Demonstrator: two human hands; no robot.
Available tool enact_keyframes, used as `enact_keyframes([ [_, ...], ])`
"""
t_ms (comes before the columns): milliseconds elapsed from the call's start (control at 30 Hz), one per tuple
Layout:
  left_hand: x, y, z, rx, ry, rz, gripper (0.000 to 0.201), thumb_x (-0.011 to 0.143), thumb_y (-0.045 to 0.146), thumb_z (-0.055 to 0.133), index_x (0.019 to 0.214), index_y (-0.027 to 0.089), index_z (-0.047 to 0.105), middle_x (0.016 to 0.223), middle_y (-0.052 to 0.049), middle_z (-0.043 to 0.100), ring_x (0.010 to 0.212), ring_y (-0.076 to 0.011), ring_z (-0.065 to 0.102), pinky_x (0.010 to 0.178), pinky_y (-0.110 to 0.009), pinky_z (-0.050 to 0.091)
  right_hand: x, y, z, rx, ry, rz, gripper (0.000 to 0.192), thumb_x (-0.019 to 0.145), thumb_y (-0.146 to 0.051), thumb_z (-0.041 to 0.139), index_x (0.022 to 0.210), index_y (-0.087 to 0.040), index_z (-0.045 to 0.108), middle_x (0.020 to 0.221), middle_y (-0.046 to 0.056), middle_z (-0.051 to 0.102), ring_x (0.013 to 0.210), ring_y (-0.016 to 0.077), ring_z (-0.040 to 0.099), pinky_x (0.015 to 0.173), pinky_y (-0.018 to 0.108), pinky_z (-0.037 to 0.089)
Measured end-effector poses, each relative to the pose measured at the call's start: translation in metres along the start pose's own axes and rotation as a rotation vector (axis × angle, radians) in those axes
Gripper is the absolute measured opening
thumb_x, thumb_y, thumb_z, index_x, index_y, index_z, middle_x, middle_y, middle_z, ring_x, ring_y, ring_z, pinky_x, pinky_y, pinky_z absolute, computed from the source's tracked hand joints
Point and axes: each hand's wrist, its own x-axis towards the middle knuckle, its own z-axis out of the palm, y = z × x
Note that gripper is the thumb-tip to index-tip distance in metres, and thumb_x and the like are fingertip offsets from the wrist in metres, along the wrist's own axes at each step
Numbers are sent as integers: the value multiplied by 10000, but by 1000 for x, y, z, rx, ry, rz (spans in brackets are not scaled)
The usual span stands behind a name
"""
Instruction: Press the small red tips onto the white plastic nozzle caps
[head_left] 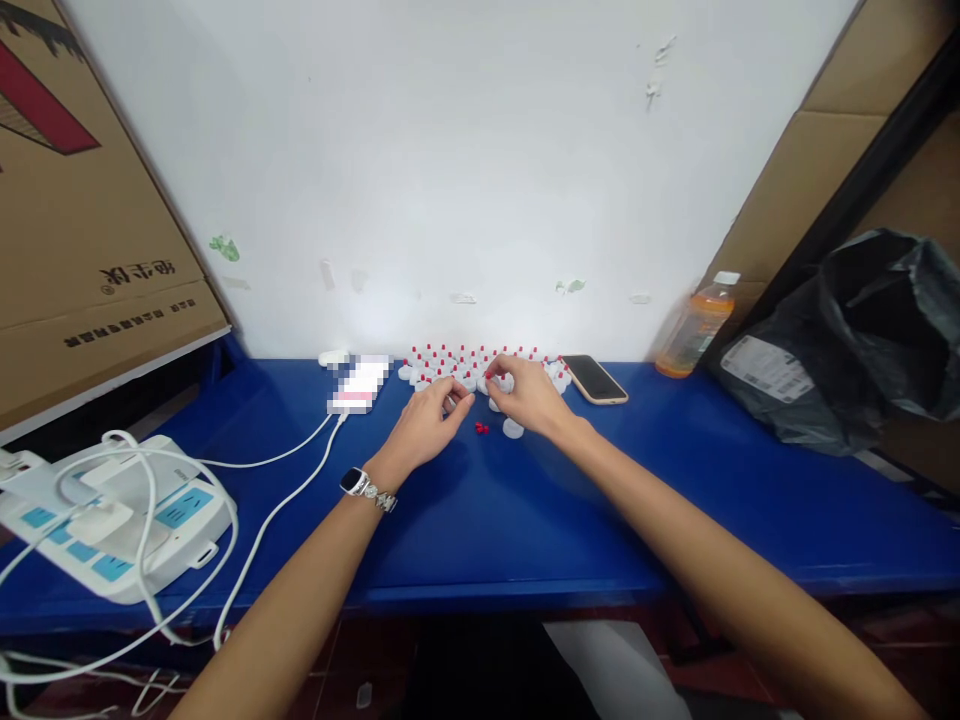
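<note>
Several small white caps with red tips stand crowded together by the wall. My right hand reaches in at their front edge, its thumb and forefinger closed on a small red tip over a white cap. To its left, my left hand is held with curled fingers in front of the caps; whatever is between its fingertips, if anything, is hidden. A few loose red tips lie on the table between the hands. A white cap with no red tip visible sits below my right hand.
On the blue table, a phone lies right of the caps, and a cabled device left. A power strip with looping white cables is at left. An orange drink bottle and a black plastic bag are at right.
</note>
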Motion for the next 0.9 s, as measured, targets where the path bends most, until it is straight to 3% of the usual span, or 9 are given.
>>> enact_keyframes([
  [200,-5,13,15,75,-34,49,300,1026,458,352,918,216,494,848,-19,622,750,-174,591,685,-299,429,-28,-11,-1,240,-21,-125,178,826,-147,558,968,-196,653,955,50,678,830,166,615,758,273,458],
  [367,-7,16,18,270,-9,149,277,1055,332,248,956,209,476,910,-51,596,828,-202,570,769,-337,428,-36,-16,2,339,25,-90,252,809,-154,555,1052,-191,609,914,22,673,736,143,582,715,260,461],
  [533,-3,16,19,248,-3,205,292,1051,301,242,937,203,492,897,-54,585,831,-199,559,783,-330,428,-37,-14,2,360,38,-123,195,833,-164,541,1018,-186,601,847,9,646,699,135,569,697,253,466],
  [733,6,20,29,-22,124,24,356,1045,358,263,834,197,500,754,-17,581,679,-156,532,676,-293,397,-31,-12,2,272,125,-205,202,896,-139,501,1052,-204,611,1054,74,646,947,188,620,865,304,491],
  [900,9,29,32,-199,162,-117,392,1013,405,308,755,187,505,692,-11,575,645,-145,508,622,-284,377,-30,-18,3,112,153,-251,191,928,-143,490,1023,-209,642,1098,102,641,1047,230,598,941,362,477],
])
